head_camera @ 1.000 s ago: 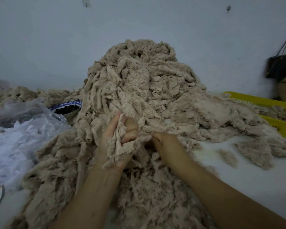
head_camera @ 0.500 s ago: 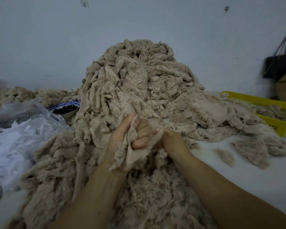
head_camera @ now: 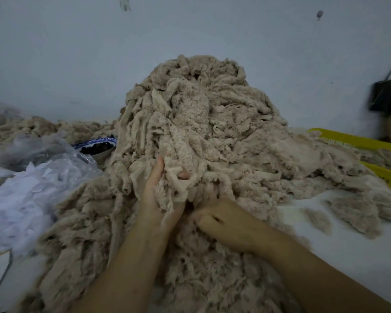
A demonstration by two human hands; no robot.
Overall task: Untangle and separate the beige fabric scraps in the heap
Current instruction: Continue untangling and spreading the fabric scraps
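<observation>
A tall heap of tangled beige fabric scraps (head_camera: 201, 114) fills the middle of the white table and spreads toward me. At the heap's front my left hand (head_camera: 155, 197) grips a bunch of beige scraps (head_camera: 178, 181), its fingers wrapped in the cloth and mostly hidden. Just to its right, my right hand (head_camera: 226, 222) is curled into the scraps, pinching strands at the base of that same bunch. Both forearms reach in from the bottom edge.
White and clear plastic bags (head_camera: 25, 188) lie at the left, with a blue-rimmed bowl of dark bits (head_camera: 97, 146) behind them. A yellow basket (head_camera: 370, 152) holding scraps stands at the right. A black bag (head_camera: 386, 96) hangs on the wall. Small loose tufts (head_camera: 318, 219) lie on the table.
My left hand has turned and pushed deeper into the bunch, so its fingers are now covered by cloth. My right hand has dropped lower and curled tighter beside it.
</observation>
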